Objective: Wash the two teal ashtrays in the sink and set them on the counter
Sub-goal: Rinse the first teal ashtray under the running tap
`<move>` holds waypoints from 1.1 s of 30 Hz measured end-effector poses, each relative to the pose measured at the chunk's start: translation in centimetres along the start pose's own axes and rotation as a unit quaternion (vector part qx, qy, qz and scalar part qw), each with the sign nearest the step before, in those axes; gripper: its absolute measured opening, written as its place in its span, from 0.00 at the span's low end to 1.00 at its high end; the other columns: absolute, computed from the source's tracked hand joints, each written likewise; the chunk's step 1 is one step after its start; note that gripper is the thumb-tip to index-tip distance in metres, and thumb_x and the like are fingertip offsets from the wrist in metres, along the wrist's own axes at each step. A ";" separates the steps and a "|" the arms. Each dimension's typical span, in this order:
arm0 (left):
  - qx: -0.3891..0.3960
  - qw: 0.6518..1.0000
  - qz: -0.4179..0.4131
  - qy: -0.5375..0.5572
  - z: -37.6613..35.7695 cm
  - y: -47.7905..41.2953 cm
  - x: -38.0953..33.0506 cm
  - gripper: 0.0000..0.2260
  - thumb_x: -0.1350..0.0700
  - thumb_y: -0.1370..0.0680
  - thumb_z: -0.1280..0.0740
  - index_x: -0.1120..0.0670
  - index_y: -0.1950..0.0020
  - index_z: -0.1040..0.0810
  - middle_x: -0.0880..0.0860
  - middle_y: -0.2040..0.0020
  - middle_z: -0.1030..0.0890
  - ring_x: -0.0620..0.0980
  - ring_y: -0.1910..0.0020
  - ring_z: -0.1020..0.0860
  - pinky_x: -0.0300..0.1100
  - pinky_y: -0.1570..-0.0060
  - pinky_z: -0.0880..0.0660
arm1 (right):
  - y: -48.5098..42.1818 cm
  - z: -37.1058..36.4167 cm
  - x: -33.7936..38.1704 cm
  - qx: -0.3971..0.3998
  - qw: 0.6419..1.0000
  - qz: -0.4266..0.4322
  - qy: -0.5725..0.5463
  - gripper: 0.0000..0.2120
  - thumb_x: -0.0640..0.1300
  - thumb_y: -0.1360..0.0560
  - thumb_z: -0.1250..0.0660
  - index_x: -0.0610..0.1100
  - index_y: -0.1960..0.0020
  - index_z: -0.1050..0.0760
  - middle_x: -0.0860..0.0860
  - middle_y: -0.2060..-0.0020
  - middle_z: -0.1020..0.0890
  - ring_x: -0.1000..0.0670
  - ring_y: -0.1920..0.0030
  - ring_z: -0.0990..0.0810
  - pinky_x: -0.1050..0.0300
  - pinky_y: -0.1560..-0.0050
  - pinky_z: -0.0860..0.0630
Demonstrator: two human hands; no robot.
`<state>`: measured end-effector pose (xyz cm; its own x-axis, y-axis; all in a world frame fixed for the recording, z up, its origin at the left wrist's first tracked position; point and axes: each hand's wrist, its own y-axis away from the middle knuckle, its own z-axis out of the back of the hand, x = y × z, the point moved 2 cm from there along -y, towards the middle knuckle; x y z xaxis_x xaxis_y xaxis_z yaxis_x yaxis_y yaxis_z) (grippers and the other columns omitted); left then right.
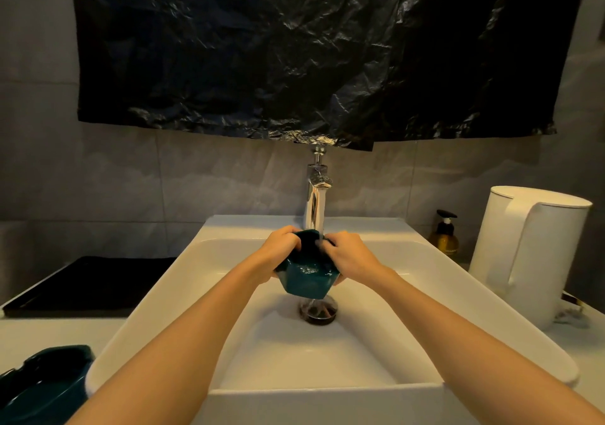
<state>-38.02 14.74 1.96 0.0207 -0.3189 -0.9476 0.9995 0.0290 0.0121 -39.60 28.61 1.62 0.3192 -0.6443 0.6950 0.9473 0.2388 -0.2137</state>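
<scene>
Both hands are out over the white sink (147, 319), wrapped around one teal ashtray (306, 277) held tilted under the running tap (316, 195): the left hand (278, 254) curls its fingers over the far left rim, the right hand (347, 257) clamps the right side. Water drops straight onto the dish, above the dark drain (317, 310). Far left on the pale counter (49, 333) lies a black tray (88, 283), and nearer, at the edge, sits the second teal ashtray (42, 382). Right of the basin stand an amber pump bottle (444, 236) and a white kettle (530, 254). Crinkled black plastic (294, 51) hangs on the grey tiled wall.
</scene>
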 end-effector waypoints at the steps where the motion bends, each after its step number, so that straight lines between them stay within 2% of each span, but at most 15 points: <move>1: 0.005 1.000 0.017 0.025 -0.1 0.0 0.1 0.10 0.62 0.22 0.44 0.52 0.45 0.28 0.55 0.54 0.24 0.50 0.57 0.27 0.42 0.61 0.28 | 0.1 0.1 0.0 0.011 0.999 -0.024 -0.035 0.09 0.45 0.19 0.42 0.43 0.51 0.25 0.45 0.58 0.21 0.44 0.61 0.18 0.56 0.73 0.20; 3: 0.011 0.993 0.073 0.095 -0.4 0.3 0.4 0.06 0.59 0.21 0.44 0.54 0.48 0.28 0.55 0.56 0.24 0.51 0.58 0.26 0.45 0.58 0.27 | 0.5 0.3 0.1 0.058 0.985 -0.098 -0.131 0.06 0.42 0.20 0.40 0.45 0.45 0.27 0.45 0.52 0.21 0.45 0.53 0.20 0.53 0.65 0.18; 5: 0.018 0.975 0.133 0.176 -0.7 0.3 0.9 0.04 0.59 0.21 0.43 0.55 0.54 0.30 0.57 0.57 0.24 0.53 0.58 0.25 0.49 0.55 0.26 | 0.9 0.5 0.2 0.127 0.937 -0.189 -0.266 0.10 0.37 0.22 0.39 0.45 0.42 0.30 0.42 0.45 0.23 0.42 0.46 0.22 0.47 0.55 0.18; 6: 0.023 0.967 0.148 0.206 -0.8 0.2 1.0 0.04 0.60 0.21 0.43 0.56 0.54 0.30 0.58 0.56 0.23 0.54 0.58 0.25 0.49 0.55 0.25 | 1.1 0.8 0.3 0.141 0.918 -0.214 -0.301 0.09 0.36 0.23 0.39 0.44 0.44 0.31 0.41 0.45 0.24 0.42 0.46 0.22 0.46 0.54 0.19; 8: 0.053 0.962 0.152 0.221 -1.3 0.1 1.2 0.04 0.63 0.23 0.42 0.57 0.50 0.30 0.59 0.53 0.23 0.55 0.55 0.24 0.49 0.57 0.23 | 0.8 1.3 0.4 0.107 0.934 -0.216 -0.262 0.06 0.37 0.22 0.43 0.43 0.48 0.31 0.42 0.51 0.24 0.43 0.50 0.22 0.46 0.55 0.19; 10: 0.086 0.973 0.127 0.174 -1.9 -0.1 1.5 0.10 0.66 0.23 0.40 0.54 0.45 0.30 0.58 0.50 0.22 0.55 0.51 0.22 0.49 0.56 0.21 | 0.2 1.7 0.4 0.033 0.971 -0.179 -0.153 0.07 0.37 0.23 0.46 0.43 0.50 0.31 0.43 0.56 0.24 0.45 0.54 0.24 0.47 0.53 0.21; 12: 0.100 0.982 0.100 0.125 -2.5 -0.3 1.7 0.14 0.67 0.23 0.37 0.51 0.42 0.30 0.56 0.47 0.21 0.54 0.50 0.21 0.49 0.56 0.20 | -0.4 1.9 0.3 -0.013 0.988 -0.133 -0.078 0.07 0.38 0.24 0.45 0.44 0.56 0.29 0.45 0.59 0.24 0.46 0.58 0.26 0.53 0.55 0.26; 14: 0.092 0.984 0.097 0.114 -2.9 -0.5 2.0 0.17 0.65 0.25 0.32 0.52 0.39 0.29 0.56 0.47 0.20 0.54 0.50 0.20 0.48 0.57 0.19 | -0.5 2.1 0.2 -0.016 0.993 -0.113 -0.039 0.08 0.39 0.25 0.44 0.44 0.59 0.28 0.45 0.62 0.24 0.47 0.61 0.27 0.57 0.60 0.31; 17: 0.045 0.988 0.111 0.097 -2.9 -0.8 2.3 0.19 0.60 0.29 0.26 0.56 0.39 0.27 0.57 0.47 0.19 0.56 0.50 0.19 0.50 0.54 0.20 | -0.2 1.9 0.2 0.016 0.996 -0.090 0.006 0.09 0.39 0.26 0.43 0.44 0.57 0.24 0.44 0.59 0.22 0.45 0.57 0.26 0.56 0.60 0.32; 22: -0.033 0.996 0.070 0.035 -2.5 -1.2 2.5 0.12 0.52 0.26 0.29 0.57 0.47 0.25 0.56 0.53 0.20 0.53 0.57 0.22 0.41 0.66 0.25 | 0.0 1.0 0.5 0.059 0.995 -0.074 0.023 0.08 0.40 0.24 0.43 0.46 0.52 0.25 0.45 0.56 0.23 0.47 0.57 0.26 0.59 0.63 0.32; 25: -0.042 0.998 0.046 0.029 -2.3 -1.4 2.5 0.06 0.59 0.23 0.33 0.58 0.47 0.23 0.56 0.53 0.20 0.53 0.57 0.22 0.42 0.63 0.23 | -0.2 1.2 0.4 0.031 0.996 -0.082 0.024 0.08 0.41 0.24 0.43 0.48 0.56 0.26 0.45 0.57 0.23 0.47 0.58 0.27 0.58 0.65 0.34; 26: -0.026 0.997 0.051 0.044 -2.3 -1.6 2.5 0.08 0.63 0.23 0.34 0.59 0.44 0.23 0.57 0.52 0.20 0.54 0.54 0.22 0.44 0.60 0.22 | -0.2 1.3 0.3 0.018 0.996 -0.088 0.026 0.08 0.41 0.25 0.43 0.48 0.58 0.27 0.45 0.58 0.23 0.47 0.58 0.27 0.58 0.65 0.35; 29: 0.049 0.991 0.080 0.100 -2.4 -1.5 2.6 0.20 0.72 0.28 0.32 0.60 0.37 0.25 0.58 0.46 0.20 0.57 0.47 0.22 0.49 0.51 0.21 | -0.3 1.5 -0.1 -0.017 0.995 -0.095 0.028 0.09 0.41 0.26 0.44 0.49 0.58 0.25 0.46 0.56 0.21 0.45 0.55 0.24 0.54 0.58 0.29; 31: 0.048 0.991 0.079 0.093 -2.6 -1.6 2.6 0.25 0.67 0.33 0.24 0.57 0.39 0.26 0.57 0.44 0.20 0.57 0.43 0.23 0.52 0.45 0.22 | -0.3 1.3 -0.1 -0.025 0.996 -0.085 0.025 0.12 0.42 0.26 0.43 0.51 0.49 0.23 0.47 0.52 0.19 0.45 0.51 0.22 0.50 0.49 0.24; 33: 0.006 0.994 0.073 0.082 -2.8 -1.7 2.6 0.24 0.59 0.35 0.21 0.55 0.42 0.25 0.55 0.46 0.20 0.55 0.45 0.22 0.49 0.49 0.21 | -0.2 0.9 0.0 -0.022 0.997 -0.071 0.019 0.16 0.42 0.26 0.43 0.51 0.43 0.23 0.47 0.51 0.19 0.46 0.50 0.22 0.48 0.46 0.23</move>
<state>-39.78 16.55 -1.39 0.1622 -0.1529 -0.9748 0.9864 0.0518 0.1560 -39.79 29.22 2.27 0.1809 -0.6969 0.6940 0.9832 0.1105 -0.1453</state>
